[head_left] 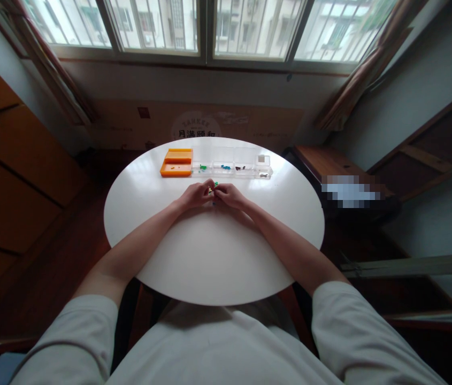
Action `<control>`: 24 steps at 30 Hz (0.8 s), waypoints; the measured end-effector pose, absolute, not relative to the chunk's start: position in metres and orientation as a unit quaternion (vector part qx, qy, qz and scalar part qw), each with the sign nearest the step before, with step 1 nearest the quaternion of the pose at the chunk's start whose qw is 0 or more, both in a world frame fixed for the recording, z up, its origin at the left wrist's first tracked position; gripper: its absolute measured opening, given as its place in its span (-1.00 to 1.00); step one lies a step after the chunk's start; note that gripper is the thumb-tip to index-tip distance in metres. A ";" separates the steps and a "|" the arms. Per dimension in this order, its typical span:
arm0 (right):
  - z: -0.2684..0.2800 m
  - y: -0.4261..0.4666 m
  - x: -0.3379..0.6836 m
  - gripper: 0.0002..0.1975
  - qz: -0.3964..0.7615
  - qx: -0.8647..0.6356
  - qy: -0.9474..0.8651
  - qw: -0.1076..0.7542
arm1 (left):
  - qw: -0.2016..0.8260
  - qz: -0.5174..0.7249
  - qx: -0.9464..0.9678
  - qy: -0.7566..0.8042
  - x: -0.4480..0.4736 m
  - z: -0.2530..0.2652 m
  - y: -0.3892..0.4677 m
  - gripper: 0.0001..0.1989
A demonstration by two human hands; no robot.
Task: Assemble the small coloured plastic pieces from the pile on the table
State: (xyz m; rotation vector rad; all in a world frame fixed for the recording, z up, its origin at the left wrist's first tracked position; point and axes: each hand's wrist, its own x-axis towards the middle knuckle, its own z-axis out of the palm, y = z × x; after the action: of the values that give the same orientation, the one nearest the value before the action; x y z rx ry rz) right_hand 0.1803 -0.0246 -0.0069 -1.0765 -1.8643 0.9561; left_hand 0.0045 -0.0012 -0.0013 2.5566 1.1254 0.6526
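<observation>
White and glossy, the oval worktop (213, 262) carries everything being handled, and the two hands meet just beyond its middle. The left hand (198, 195) is curled, its fingers bent inward, and the right hand (230, 196) comes in from the other side with its fingers drawn together in a pinch; their fingertips touch or nearly touch. Between them is a small green object (216, 185), gripped at the fingertips of both hands, with a yellowish bit showing beside it; its shape is mostly hidden by the fingers, and which hand bears more of it I cannot tell. Just beyond the hands, near the far edge, stands a row of containers. At its left end is an orange box (175, 174) with its lid raised, a few small yellow pieces (173, 168) inside. Right beside it runs a line of clear plastic boxes (229, 175), where green pieces (202, 167), blue pieces (226, 167) and dark pieces (240, 168) lie in separate compartments, left to right. Past the worktop is a barred window (205, 32), with a curtain (344, 96) hanging at its right side.
</observation>
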 end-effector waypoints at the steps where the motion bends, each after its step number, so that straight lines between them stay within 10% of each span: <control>1: -0.007 -0.025 0.180 -0.82 0.376 -0.423 -0.730 0.384 | 0.136 0.227 0.883 0.388 0.004 -0.001 -0.001 -0.72; 24: -0.009 -0.022 0.181 -0.80 0.371 -0.436 -0.726 0.381 | 0.139 0.225 0.886 0.380 0.004 0.000 -0.001 -0.75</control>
State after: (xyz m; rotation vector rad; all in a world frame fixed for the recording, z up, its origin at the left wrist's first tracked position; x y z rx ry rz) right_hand 0.1807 -0.0224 -0.0092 -1.1115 -1.8533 0.9472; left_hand 0.0041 -0.0015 0.0001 2.5619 1.0976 0.6507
